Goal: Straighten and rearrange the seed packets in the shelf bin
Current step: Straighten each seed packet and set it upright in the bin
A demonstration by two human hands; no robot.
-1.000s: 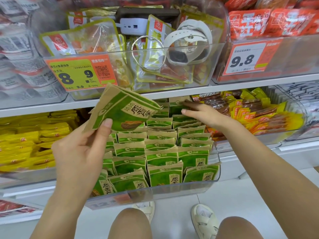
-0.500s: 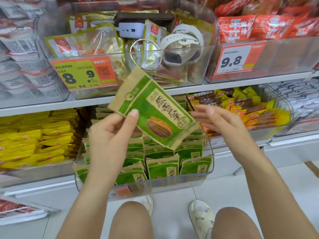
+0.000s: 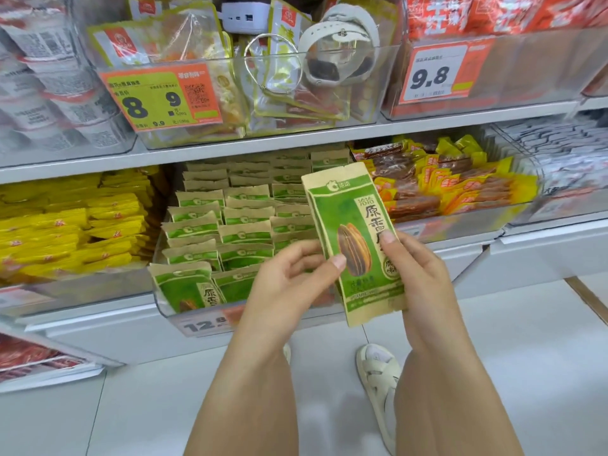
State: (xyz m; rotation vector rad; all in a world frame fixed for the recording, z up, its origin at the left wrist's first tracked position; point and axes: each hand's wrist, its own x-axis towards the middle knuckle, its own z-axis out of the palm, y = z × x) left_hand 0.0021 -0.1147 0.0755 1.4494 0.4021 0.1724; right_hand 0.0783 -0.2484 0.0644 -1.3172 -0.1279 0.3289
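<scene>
Packet (image 3: 353,245): held upright, print facing out and right way up, in front of the bin's right side, clear of the rows.
Left hand (image 3: 289,281): pinching the packet's left edge, thumb on the front near the seed picture, other fingers loosely curled behind.
Right hand (image 3: 416,271): gripping the packet's right edge, thumb across the front, fingers behind and hidden.
Bin (image 3: 184,315): clear plastic, on the lower shelf; green packets stand in rows front to back, mostly upright, tops showing.
Front-left packet (image 3: 184,287): leaning and sitting apart from its row, likely needing a nudge later.
Front-right corner: hidden behind the hands; whether a slot is free there cannot be told.
Step in hand, as judged: squaring the held packet before slotting it back into a row.
Doing it well: keep both edges pinched so the paper stays flat; hold the top edge level; lower bottom edge first into a gap, print forward to match the neighbours.
Care: slide down between packets, not onto their tops, or the row will buckle; part the row with the free fingers first.
Finish: press the top down level with the neighbours, then let go one hand at a time.
Neighbours: yellow packs (image 3: 65,232) left and red-yellow packs (image 3: 460,185) right, in separate bins, best left alone.
</scene>
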